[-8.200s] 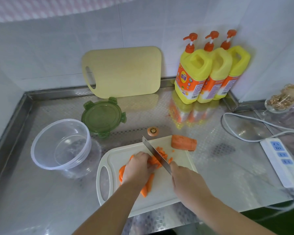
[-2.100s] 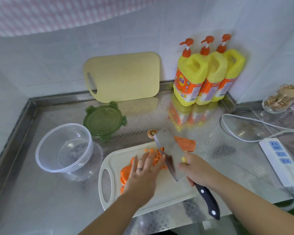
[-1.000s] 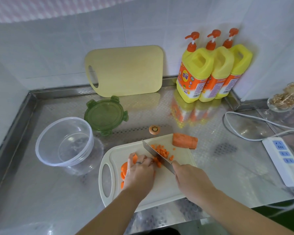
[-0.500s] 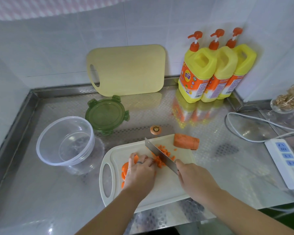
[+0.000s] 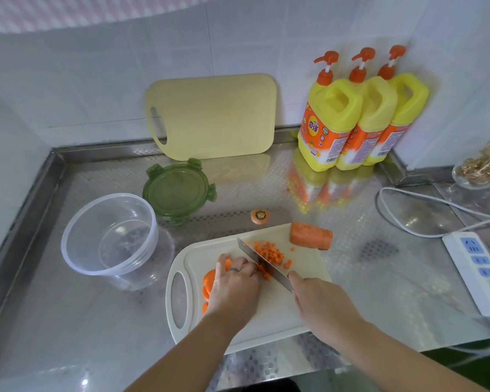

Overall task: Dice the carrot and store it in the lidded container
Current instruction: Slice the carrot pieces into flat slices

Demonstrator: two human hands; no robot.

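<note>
On the white cutting board (image 5: 272,321) my left hand (image 5: 234,287) holds down carrot strips (image 5: 208,284), fingers curled over them. My right hand (image 5: 320,304) grips the knife (image 5: 262,263), its blade edge down on the board right beside my left fingertips. A pile of diced carrot (image 5: 269,251) lies just beyond the blade. An uncut carrot chunk (image 5: 311,235) sits at the board's far right corner. The clear round container (image 5: 109,233) stands to the left, with its green lid (image 5: 178,190) lying flat behind it.
A cut-off carrot top (image 5: 260,216) lies on the steel counter (image 5: 351,284) behind the board. A yellow cutting board (image 5: 212,117) leans on the wall. Three yellow soap bottles (image 5: 357,117) stand back right. A power strip (image 5: 478,267) with its cable lies right, near a glass dish (image 5: 481,168).
Over the last second the knife has kept chopping at the same spot, and the diced pile beyond the blade has grown slightly. Earlier, the blade was lifted and tilted while my left hand gathered pieces.
</note>
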